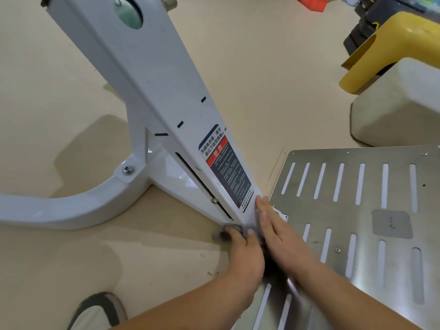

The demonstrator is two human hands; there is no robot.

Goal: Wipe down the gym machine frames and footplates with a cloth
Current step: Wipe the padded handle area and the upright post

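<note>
A white machine frame post (152,75) slants from the top left down to the floor at centre, with a dark warning label (226,170) low on it. A curved white base leg (71,206) runs off to the left. My left hand (245,253) is curled around a grey cloth (228,231) at the foot of the post. My right hand (281,239) lies flat, fingers straight, against the post's lower right edge. A slotted steel footplate (371,198) lies on the floor just right of both hands.
A yellow plastic stool (390,48) and a white stool (400,108) stand at the upper right, dark equipment behind them. A red item (312,2) lies at the top. My shoe (100,310) is at the bottom left on the beige floor.
</note>
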